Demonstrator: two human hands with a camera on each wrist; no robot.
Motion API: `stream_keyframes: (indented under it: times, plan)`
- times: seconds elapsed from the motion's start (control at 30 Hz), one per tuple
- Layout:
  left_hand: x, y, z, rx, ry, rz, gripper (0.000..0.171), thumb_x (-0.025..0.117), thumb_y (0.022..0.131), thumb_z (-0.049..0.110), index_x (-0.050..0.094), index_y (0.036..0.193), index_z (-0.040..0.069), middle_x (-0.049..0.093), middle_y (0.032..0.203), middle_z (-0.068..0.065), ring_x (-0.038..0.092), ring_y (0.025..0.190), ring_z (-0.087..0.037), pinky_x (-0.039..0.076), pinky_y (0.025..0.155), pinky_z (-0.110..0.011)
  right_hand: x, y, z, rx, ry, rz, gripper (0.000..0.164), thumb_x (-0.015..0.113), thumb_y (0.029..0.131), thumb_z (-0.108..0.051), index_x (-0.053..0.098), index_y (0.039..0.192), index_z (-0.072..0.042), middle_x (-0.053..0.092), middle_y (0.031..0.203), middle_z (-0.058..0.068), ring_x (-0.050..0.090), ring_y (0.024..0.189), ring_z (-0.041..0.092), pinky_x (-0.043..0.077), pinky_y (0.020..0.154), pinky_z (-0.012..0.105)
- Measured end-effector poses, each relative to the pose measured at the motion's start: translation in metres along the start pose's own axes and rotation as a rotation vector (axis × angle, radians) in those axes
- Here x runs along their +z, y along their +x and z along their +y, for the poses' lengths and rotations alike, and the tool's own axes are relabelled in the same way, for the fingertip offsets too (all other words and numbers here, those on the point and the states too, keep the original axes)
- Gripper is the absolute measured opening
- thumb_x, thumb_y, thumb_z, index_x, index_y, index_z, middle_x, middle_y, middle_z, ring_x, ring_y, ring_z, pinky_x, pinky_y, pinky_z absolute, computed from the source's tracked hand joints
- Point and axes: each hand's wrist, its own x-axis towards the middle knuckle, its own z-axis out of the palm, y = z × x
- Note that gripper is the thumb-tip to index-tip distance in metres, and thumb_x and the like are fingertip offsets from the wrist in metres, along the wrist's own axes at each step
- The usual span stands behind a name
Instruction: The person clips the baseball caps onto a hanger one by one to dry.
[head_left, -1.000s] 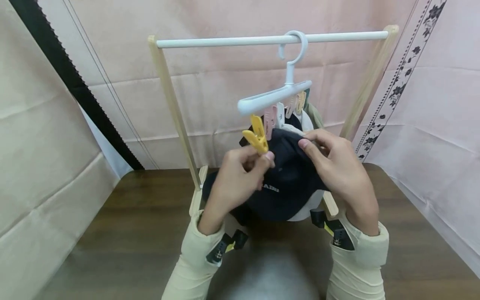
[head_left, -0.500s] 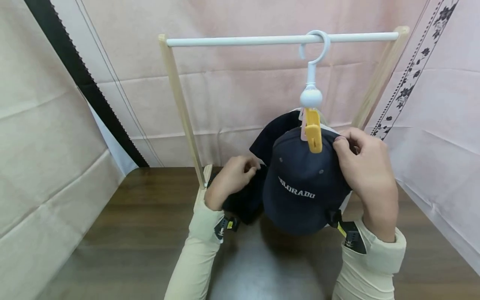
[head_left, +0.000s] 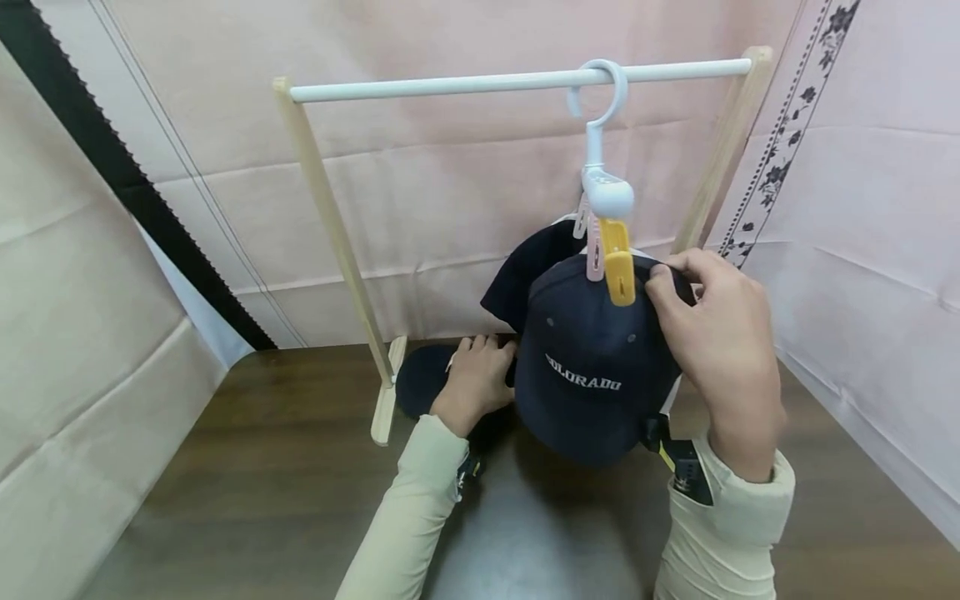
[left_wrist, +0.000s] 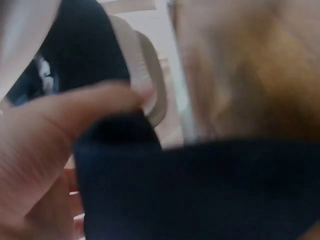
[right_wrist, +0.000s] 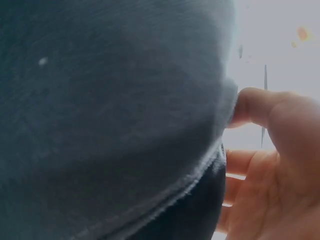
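A navy cap [head_left: 581,358] lettered "COLORADO" hangs from a pale blue hanger [head_left: 609,196], with a yellow clothespin [head_left: 618,265] and a pink clothespin [head_left: 594,250] at its top. My right hand [head_left: 720,333] pinches this cap's upper right edge between thumb and fingers. Low on the left, my left hand [head_left: 477,379] holds a second dark cap [head_left: 422,379] near the table. In the left wrist view my thumb lies over dark fabric [left_wrist: 200,190], with fingers behind it. A further dark cap [head_left: 528,271] hangs behind the lettered one, partly hidden.
The hanger hooks over the white rod [head_left: 450,86] of a wooden rack, whose left post [head_left: 330,225] and foot [head_left: 384,408] stand beside my left hand. Another pale clothespin [head_left: 581,218] sits farther back. Pinkish cloth [head_left: 450,200] walls off the brown table [head_left: 262,467].
My left hand let go of the yellow clothespin, which stayed on the lettered cap, then moved down to the lower dark cap. The hanger swung round end-on. My right hand kept its pinch.
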Motion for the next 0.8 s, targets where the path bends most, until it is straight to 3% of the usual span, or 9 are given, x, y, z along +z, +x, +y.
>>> stream_keyframes:
  times: [0.1, 0.23, 0.37, 0.53, 0.63, 0.8]
  plan:
    - [0.002, -0.003, -0.002, -0.019, 0.028, 0.016, 0.043, 0.075, 0.097, 0.036, 0.067, 0.135, 0.016, 0.071, 0.12, -0.01, 0.065, 0.111, -0.03, 0.047, 0.094, -0.046, 0.001, 0.001, -0.002, -0.03, 0.015, 0.001, 0.037, 0.051, 0.106, -0.031, 0.074, 0.113, -0.003, 0.069, 0.122, 0.018, 0.06, 0.118, 0.041, 0.045, 0.101, 0.057]
    - [-0.001, -0.007, -0.009, -0.032, -0.039, 0.037, 0.011, 0.075, 0.095, 0.024, 0.067, 0.095, 0.017, 0.067, 0.084, -0.002, 0.067, 0.081, -0.026, 0.051, 0.08, -0.043, 0.002, 0.0, -0.004, -0.049, 0.029, -0.013, 0.035, 0.053, 0.106, -0.03, 0.074, 0.112, -0.003, 0.069, 0.122, 0.017, 0.059, 0.117, 0.042, 0.044, 0.101, 0.057]
    - [-0.009, -0.011, -0.015, -0.056, -0.131, 0.091, 0.031, 0.074, 0.094, 0.024, 0.054, 0.071, 0.017, 0.052, 0.064, 0.001, 0.058, 0.061, -0.021, 0.05, 0.062, -0.041, 0.002, 0.0, -0.005, -0.044, 0.046, -0.042, 0.036, 0.054, 0.107, -0.032, 0.074, 0.112, -0.003, 0.068, 0.124, 0.017, 0.058, 0.12, 0.042, 0.044, 0.103, 0.058]
    - [-0.023, -0.017, -0.023, -0.075, -0.208, 0.156, 0.021, 0.074, 0.09, 0.019, 0.057, 0.077, 0.016, 0.054, 0.066, 0.002, 0.057, 0.06, -0.018, 0.049, 0.059, -0.038, 0.001, 0.0, -0.004, -0.07, 0.051, -0.065, 0.035, 0.056, 0.107, -0.031, 0.074, 0.116, -0.003, 0.067, 0.126, 0.018, 0.058, 0.117, 0.044, 0.043, 0.102, 0.059]
    - [-0.035, -0.02, -0.027, -0.091, -0.239, 0.18, 0.015, 0.075, 0.092, 0.019, 0.062, 0.085, 0.017, 0.059, 0.072, 0.003, 0.059, 0.063, -0.018, 0.05, 0.06, -0.037, 0.0, -0.001, -0.001, -0.096, 0.057, -0.072, 0.034, 0.057, 0.108, -0.03, 0.073, 0.117, -0.002, 0.066, 0.126, 0.019, 0.057, 0.115, 0.044, 0.043, 0.1, 0.059]
    - [-0.056, -0.027, -0.031, -0.138, -0.269, 0.218, 0.012, 0.076, 0.094, 0.021, 0.068, 0.086, 0.016, 0.06, 0.069, 0.002, 0.061, 0.063, -0.019, 0.05, 0.059, -0.037, 0.0, 0.0, 0.0, -0.128, 0.09, -0.063, 0.03, 0.058, 0.108, -0.027, 0.074, 0.118, -0.004, 0.066, 0.124, 0.017, 0.058, 0.117, 0.04, 0.044, 0.101, 0.058]
